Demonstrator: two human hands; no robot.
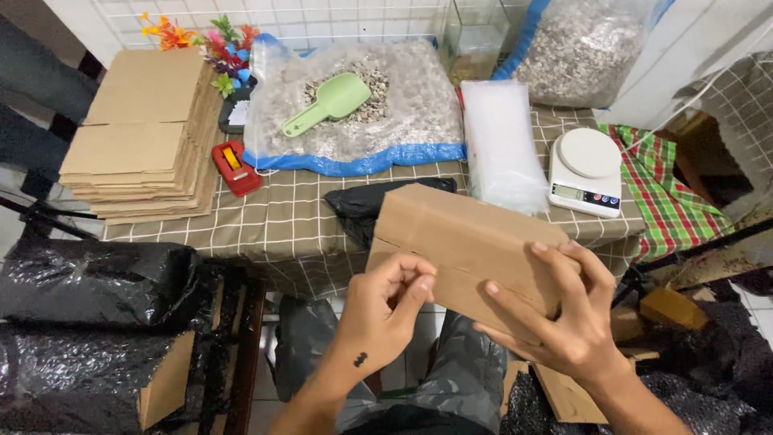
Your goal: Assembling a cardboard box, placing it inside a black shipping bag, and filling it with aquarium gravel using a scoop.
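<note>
Above the lap, short of the tabletop (306, 225), both hands grip a flat cardboard box (459, 242): right hand (564, 318) clamped on its edge, left hand (386, 310) pinching the lower side (loosely). It could slip or crease.

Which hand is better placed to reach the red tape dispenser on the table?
Left. The left hand only pinches the cardboard box at its near edge, on the tape dispenser side; the right hand supports the box.
</note>
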